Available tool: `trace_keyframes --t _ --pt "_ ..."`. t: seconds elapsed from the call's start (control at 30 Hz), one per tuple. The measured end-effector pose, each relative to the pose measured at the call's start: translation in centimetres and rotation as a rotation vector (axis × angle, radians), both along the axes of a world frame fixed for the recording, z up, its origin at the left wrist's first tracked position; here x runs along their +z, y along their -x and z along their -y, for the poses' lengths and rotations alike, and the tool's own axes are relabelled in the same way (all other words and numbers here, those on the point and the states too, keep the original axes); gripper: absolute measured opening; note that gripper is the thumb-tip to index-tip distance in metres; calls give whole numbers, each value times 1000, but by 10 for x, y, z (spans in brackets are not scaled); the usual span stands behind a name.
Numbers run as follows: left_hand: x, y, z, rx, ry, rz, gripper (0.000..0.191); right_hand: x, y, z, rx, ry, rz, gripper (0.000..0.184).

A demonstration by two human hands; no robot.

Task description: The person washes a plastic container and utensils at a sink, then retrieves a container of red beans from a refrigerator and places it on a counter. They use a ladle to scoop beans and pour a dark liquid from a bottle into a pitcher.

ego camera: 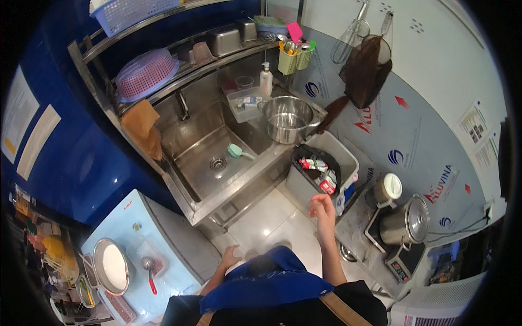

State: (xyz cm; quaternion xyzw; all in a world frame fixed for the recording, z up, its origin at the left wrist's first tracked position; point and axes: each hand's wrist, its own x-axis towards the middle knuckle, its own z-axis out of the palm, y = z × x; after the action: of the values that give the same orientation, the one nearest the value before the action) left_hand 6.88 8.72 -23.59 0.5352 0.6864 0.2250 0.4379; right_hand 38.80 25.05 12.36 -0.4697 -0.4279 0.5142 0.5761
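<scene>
My right hand (323, 210) is held out with loosely bent fingers and nothing in it. It hovers by the near rim of a grey plastic bin (346, 157), which has a black liner with crumpled red-and-white cartons (327, 181) inside. My left hand (231, 257) hangs low beside my blue apron (267, 281), empty, its fingers apart. Ahead is a stainless steel sink (197, 173) with a mint-green scrub brush (235, 150) lying in its basin. A two-handled steel pot (288, 120) stands on the ledge right of the basin.
At left, a light-blue freezer lid (175, 261) carries a bowl of white contents (114, 267) and a red-handled scoop (151, 281). To the right, a counter holds a lidded steel pot (401, 224) and a digital scale (401, 265). A rack (191, 73) spans above the sink.
</scene>
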Motion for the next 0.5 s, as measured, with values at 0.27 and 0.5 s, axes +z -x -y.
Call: trace_keyframes --t 0.27,0.5 --pt "-44 6 35 422 189 -187 45 26 -15 -294 72 -319 294 20" --pt "-10 -74 6 1143 295 -127 52 94 -5 -608 -345 -835 1099 61"
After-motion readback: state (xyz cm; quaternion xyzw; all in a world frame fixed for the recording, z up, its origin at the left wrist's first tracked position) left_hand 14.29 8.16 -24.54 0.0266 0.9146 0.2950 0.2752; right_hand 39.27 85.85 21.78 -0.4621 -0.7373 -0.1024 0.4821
